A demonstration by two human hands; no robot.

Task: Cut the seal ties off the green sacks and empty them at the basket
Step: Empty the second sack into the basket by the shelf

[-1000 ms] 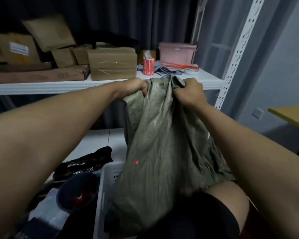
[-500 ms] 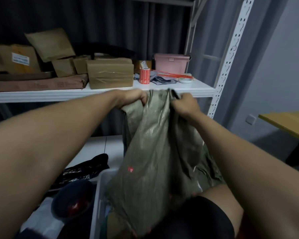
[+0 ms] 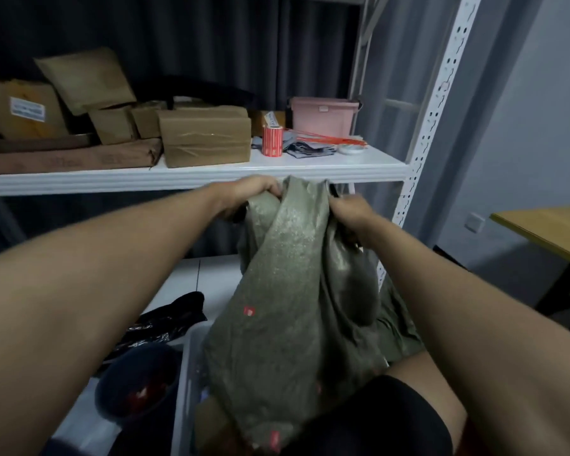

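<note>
Left hand (image 3: 255,192) and right hand (image 3: 351,210) each clenched on the green sack's (image 3: 287,291) upper edge, above the white basket's (image 3: 186,373) rim.

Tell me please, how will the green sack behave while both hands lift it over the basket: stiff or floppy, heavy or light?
Probably floppy: the green sack hangs in deep folds from the left hand and right hand, which grip its top. It seems light, since it sags flat with little bulge. Its shiny weave may be slightly slippery above the basket.
</note>
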